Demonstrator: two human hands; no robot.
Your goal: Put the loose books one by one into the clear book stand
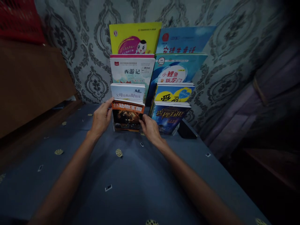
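Note:
An orange and black book with a lion on its cover (pixel 127 116) stands upright at the front of the left row of books. My left hand (pixel 101 116) is at its upper left corner, and my right hand (pixel 150 127) pinches its right edge. Behind it rise a pale blue book (pixel 128 92), a white book (pixel 131 70) and a taller yellow book (pixel 134 32). Just right of my right hand a dark blue book (pixel 170 117) fronts the other row, with a yellow-and-blue book (pixel 173 93), a teal book (pixel 180 65) and a blue book (pixel 187 39) behind.
The books stand on a blue patterned cloth (pixel 131 175) against a wallpapered wall (pixel 93 62). A flat black object (pixel 187 130) lies beside the right row. At left is a wooden panel (pixel 32 84) below a red basket (pixel 20 22); a purple curtain (pixel 264 90) hangs at right.

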